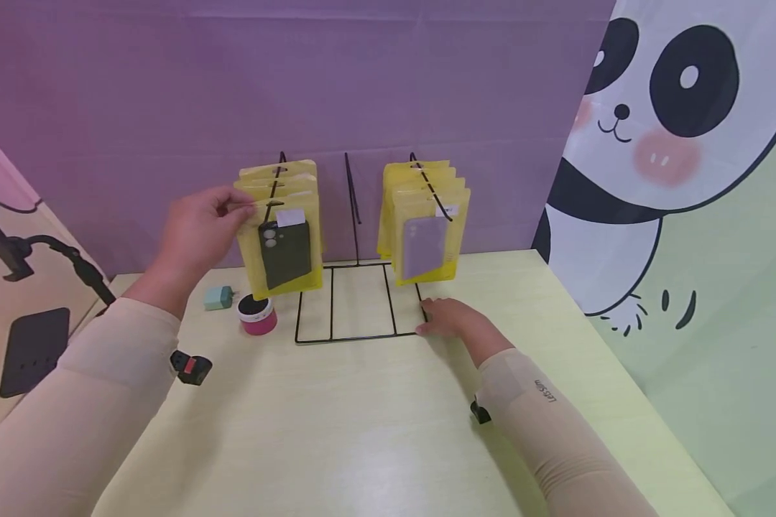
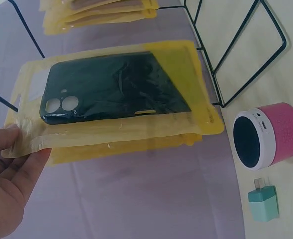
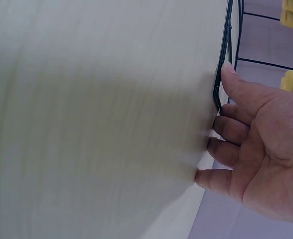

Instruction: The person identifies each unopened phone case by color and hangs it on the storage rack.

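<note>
My left hand (image 1: 197, 228) pinches the upper left corner of a yellow bag holding a dark phone case (image 1: 286, 258). That bag is the front one of several on the left hook of a black wire display rack (image 1: 345, 339). In the left wrist view, the hook passes by the bag's hanging hole. My right hand (image 1: 453, 322) holds the front right corner of the rack's base, thumb on the wire and fingers beside it against the table. On the right hook hang several more yellow bags, the front one with a lilac phone case (image 1: 425, 248). The middle hook (image 1: 352, 190) carries nothing.
Left of the rack, a pink and white round speaker (image 1: 257, 319) and a teal charger plug (image 1: 218, 298) stand on the pale wooden table (image 1: 336, 416). A black phone (image 1: 34, 352) and a flexible-arm holder (image 1: 71, 255) are at the far left. Behind hangs a purple cloth (image 1: 362, 79).
</note>
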`<state>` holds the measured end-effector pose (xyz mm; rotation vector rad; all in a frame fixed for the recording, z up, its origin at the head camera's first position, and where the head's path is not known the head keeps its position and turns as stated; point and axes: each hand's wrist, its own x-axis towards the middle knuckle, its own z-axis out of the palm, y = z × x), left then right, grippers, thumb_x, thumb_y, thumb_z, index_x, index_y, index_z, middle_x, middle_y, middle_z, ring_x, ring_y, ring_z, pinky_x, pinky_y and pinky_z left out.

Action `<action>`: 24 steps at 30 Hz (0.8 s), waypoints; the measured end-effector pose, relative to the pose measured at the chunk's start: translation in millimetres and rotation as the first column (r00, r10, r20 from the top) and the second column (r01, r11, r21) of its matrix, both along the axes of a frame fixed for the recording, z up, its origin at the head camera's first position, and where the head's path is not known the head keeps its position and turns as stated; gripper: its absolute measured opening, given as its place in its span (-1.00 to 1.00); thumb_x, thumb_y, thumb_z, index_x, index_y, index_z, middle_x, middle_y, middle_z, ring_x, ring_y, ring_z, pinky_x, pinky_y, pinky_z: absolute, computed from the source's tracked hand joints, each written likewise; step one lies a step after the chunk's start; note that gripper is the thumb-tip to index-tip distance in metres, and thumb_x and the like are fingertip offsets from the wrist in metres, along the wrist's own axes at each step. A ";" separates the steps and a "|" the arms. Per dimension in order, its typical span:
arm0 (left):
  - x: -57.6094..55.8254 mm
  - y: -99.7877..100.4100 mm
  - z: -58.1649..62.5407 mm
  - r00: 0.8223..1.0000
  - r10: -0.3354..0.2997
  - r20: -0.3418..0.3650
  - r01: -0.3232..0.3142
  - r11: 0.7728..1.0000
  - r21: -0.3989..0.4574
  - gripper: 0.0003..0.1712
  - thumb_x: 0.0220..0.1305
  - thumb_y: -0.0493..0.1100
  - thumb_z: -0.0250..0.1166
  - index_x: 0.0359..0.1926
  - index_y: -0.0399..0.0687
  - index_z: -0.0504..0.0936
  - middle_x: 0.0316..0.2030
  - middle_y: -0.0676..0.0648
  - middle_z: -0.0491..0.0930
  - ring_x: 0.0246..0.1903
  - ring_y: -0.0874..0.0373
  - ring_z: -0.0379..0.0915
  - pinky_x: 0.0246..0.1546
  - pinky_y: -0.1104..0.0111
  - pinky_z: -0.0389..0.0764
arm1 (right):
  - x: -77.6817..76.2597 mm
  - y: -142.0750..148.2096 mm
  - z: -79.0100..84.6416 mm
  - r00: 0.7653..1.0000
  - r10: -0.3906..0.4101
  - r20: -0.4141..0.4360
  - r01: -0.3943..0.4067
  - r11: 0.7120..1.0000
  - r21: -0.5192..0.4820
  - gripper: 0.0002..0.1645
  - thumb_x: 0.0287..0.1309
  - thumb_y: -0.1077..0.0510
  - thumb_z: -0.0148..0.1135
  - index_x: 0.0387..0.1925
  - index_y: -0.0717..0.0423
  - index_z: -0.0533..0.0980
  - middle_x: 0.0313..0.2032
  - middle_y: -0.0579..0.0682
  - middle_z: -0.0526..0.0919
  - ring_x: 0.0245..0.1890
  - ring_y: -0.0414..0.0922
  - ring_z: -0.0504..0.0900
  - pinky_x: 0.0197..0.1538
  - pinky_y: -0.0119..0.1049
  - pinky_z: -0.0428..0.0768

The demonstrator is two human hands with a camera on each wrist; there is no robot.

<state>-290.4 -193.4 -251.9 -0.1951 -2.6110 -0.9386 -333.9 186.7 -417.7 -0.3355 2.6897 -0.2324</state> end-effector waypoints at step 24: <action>51.8 -13.7 -30.8 0.980 0.018 -0.199 0.033 0.967 0.254 -0.53 0.44 0.05 0.09 0.30 0.10 0.32 0.22 0.01 0.39 0.20 0.06 0.34 0.22 0.26 0.40 | -3.5 3.1 -1.6 1.000 -0.017 -0.008 0.017 0.999 -0.046 -0.07 0.31 -0.24 0.15 0.52 0.02 0.06 0.49 0.10 0.16 0.50 0.09 0.10 0.50 0.02 0.10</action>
